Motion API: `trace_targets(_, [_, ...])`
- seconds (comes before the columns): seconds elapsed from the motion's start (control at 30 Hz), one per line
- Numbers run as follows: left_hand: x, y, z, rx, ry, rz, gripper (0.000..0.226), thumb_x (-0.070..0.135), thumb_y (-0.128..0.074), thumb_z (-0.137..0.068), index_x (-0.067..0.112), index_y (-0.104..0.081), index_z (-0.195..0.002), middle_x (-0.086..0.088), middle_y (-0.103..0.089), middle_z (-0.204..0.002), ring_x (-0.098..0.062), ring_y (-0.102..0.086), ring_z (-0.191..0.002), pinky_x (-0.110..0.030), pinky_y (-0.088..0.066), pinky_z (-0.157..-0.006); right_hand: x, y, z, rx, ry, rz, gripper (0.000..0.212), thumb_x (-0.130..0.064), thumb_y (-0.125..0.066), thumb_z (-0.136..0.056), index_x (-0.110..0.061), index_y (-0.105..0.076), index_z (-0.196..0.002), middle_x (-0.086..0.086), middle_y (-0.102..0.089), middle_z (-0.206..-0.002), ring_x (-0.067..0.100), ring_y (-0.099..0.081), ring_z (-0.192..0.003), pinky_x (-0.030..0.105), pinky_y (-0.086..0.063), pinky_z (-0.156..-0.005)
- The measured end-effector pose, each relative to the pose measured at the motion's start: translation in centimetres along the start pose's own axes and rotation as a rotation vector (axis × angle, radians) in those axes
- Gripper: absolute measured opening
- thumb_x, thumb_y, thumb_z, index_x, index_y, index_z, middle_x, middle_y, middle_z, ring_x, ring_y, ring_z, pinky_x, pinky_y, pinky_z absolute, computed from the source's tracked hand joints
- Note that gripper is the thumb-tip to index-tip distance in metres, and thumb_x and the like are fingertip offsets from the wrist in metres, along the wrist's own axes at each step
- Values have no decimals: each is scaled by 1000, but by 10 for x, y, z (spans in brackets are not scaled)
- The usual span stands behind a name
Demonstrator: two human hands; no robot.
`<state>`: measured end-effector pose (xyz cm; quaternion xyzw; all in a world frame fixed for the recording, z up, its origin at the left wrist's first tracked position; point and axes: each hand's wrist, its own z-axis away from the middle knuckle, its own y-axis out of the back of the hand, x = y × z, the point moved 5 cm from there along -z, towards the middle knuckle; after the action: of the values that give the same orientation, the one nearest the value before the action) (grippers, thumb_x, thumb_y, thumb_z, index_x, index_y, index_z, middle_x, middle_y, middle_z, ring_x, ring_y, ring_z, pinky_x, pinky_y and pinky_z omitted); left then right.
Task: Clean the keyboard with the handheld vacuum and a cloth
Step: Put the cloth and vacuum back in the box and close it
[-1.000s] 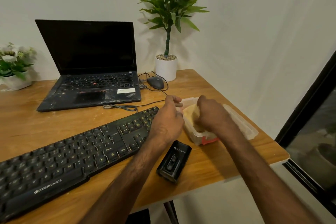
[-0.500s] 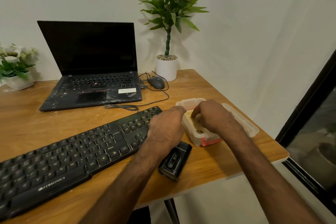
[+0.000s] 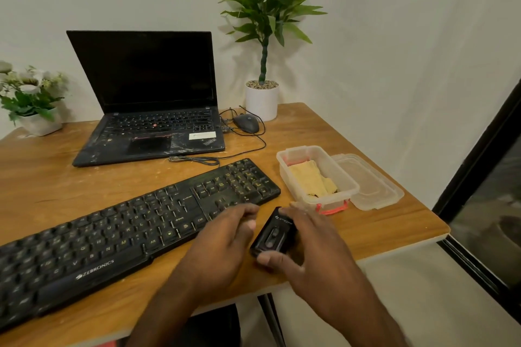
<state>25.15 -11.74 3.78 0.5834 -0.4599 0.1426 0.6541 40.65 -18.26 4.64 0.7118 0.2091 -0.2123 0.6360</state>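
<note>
A dusty black keyboard (image 3: 127, 234) lies slanted across the wooden desk (image 3: 42, 186). Just past its right end lies the small black handheld vacuum (image 3: 275, 234), flat near the desk's front edge. My right hand (image 3: 313, 245) wraps around it, thumb at the near end and fingers along its far right side. My left hand (image 3: 222, 242) hovers beside the vacuum at the keyboard's lower right corner, fingers loosely curled and holding nothing. The folded yellow cloth (image 3: 310, 177) rests inside a clear plastic container (image 3: 346, 177).
The container's lid (image 3: 372, 186) lies to its right near the desk's right edge. An open laptop (image 3: 152, 121), a wired mouse (image 3: 246, 123) with its cable, a tall potted plant (image 3: 262, 101) and a small flower pot (image 3: 36, 118) line the back.
Both hands left the container and came back toward me. The cloth now lies in the container, and my right hand has closed around the vacuum.
</note>
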Motion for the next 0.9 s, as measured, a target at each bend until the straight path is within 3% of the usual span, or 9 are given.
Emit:
trace_targets(0.1, [-7,-7,9,-115,-22,-15,50,52,-43,-99,43,-35,-148,28,-41,-136,8,-39,-125,-17,-37,-101,5,-12,2,-47,-13,21,80,-68,-60,-81,-43,-24,-148,-17,-9,-162,8,0,-149,35,-17,-122])
trace_targets(0.2, [-10,-12,10,-231,-85,-54,76,73,-46,-91,43,-22,-156,27,-30,-151,8,-27,-137,-22,-31,-113,8,-14,3,1,8,-22,66,-62,-62,-84,-47,-28,-139,-15,-21,-156,9,-18,-145,35,-30,-116])
trace_targets(0.3, [-7,-14,9,-253,-133,-93,71,54,-58,-96,42,-20,-155,25,-28,-156,9,-23,-139,-21,-26,-116,9,-13,3,49,43,-11,63,-61,-64,-82,-44,-33,-134,-18,-32,-144,6,-32,-134,26,-37,-108])
trace_targets(0.37, [-5,-12,9,-221,-110,-34,62,42,-61,-98,45,-28,-151,23,-40,-148,12,-33,-131,-17,-32,-110,10,-10,2,111,61,-41,63,-65,-61,-78,-41,-39,-132,-21,-38,-135,3,-37,-127,24,-41,-103])
trace_targets(0.43, [-2,-9,11,-181,-71,84,54,44,-60,-97,46,-37,-146,22,-52,-136,9,-46,-124,-22,-41,-107,9,-5,3,171,62,-128,60,-65,-63,-78,-40,-42,-128,-24,-43,-127,-3,-43,-119,22,-46,-97])
trace_targets(0.53, [7,-7,18,-122,-34,392,46,45,-57,-94,39,-48,-138,19,-68,-121,2,-64,-106,-21,-53,-84,6,3,7,276,50,-291,57,-66,-68,-76,-42,-45,-121,-26,-48,-120,-5,-50,-113,23,-52,-89])
trace_targets(0.63, [17,-7,24,-81,-24,594,40,37,-58,-97,30,-54,-136,8,-73,-111,-21,-68,-85,-36,-57,-68,-2,9,12,334,62,-315,61,-69,-68,-74,-43,-40,-122,-24,-39,-124,-3,-47,-117,23,-54,-87])
trace_targets(0.77, [37,-6,30,-119,19,796,47,31,-64,-88,31,-54,-134,7,-73,-112,-40,-66,-81,-40,-58,-70,-4,16,15,344,32,-321,74,-77,-64,-68,-48,-35,-129,-21,-29,-125,-8,-45,-112,17,-52,-80])
trace_targets(0.9, [50,-23,29,-122,58,818,38,18,-60,-97,29,-47,-131,-12,-75,-99,-30,-63,-71,-37,-56,-64,2,13,21,365,24,-309,74,-54,-74,-71,-53,-35,-134,-21,-26,-122,-9,-54,-95,22,-57,-71])
